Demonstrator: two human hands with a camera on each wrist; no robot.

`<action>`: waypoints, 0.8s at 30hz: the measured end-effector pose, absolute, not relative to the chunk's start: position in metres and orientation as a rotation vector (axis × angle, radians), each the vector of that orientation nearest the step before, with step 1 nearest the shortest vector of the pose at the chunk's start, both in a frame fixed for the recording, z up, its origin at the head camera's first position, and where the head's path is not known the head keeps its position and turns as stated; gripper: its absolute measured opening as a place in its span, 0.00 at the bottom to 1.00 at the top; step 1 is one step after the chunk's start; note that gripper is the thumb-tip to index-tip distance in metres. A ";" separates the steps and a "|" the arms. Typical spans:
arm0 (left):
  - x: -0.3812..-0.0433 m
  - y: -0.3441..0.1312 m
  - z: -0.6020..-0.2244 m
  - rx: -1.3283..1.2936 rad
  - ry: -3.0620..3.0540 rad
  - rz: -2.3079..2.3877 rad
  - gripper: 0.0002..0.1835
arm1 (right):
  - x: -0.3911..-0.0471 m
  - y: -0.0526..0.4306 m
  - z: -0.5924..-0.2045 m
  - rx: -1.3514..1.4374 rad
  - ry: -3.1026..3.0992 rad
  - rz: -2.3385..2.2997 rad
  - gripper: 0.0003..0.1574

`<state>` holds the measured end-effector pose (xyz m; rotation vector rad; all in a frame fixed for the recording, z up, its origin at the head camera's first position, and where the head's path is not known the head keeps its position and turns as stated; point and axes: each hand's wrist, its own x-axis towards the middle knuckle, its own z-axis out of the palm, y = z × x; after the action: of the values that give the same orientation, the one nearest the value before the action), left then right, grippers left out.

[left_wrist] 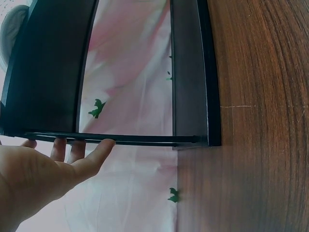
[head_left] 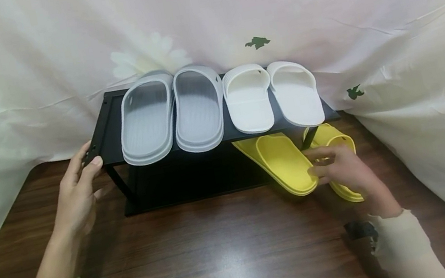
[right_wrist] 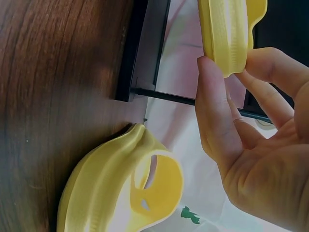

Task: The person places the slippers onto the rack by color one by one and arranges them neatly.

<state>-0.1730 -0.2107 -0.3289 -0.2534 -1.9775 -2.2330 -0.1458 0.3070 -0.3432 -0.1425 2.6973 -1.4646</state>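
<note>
My right hand point(head_left: 341, 170) pinches the near end of a yellow slipper point(head_left: 286, 162) between thumb and fingers. That slipper is tilted, with its far part under the upper shelf of the black shoe rack point(head_left: 210, 171). Its mate, a second yellow slipper point(right_wrist: 120, 188), sits on the table just outside the rack's right end, partly behind the right hand in the head view. My left hand point(head_left: 77, 189) grips the left end of the rack, its fingertips against the side frame point(left_wrist: 145, 139) in the left wrist view.
On the upper shelf stand a pair of grey slippers point(head_left: 148, 122) and, to their right, a pair of white slippers point(head_left: 249, 104). A pale curtain point(head_left: 202, 23) with leaf prints hangs behind and at the sides. The brown wooden table point(head_left: 208, 260) extends in front of the rack.
</note>
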 end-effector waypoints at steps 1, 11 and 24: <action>-0.173 -0.211 -0.329 -0.253 -1.985 -2.227 0.29 | -0.146 0.307 -0.344 -0.138 2.693 -1.470 0.29; -0.174 -0.212 -0.330 -0.263 -1.988 -2.238 0.30 | -0.151 0.303 -0.348 -0.087 2.622 -1.526 0.30; -0.174 -0.212 -0.329 -0.255 -1.985 -2.253 0.30 | -0.160 0.301 -0.354 0.043 2.527 -1.581 0.34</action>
<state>-0.1740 -0.2122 -0.3290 -0.2548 -1.9852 -2.2526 -0.1604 0.3013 -0.3540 0.0434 2.5274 -1.5806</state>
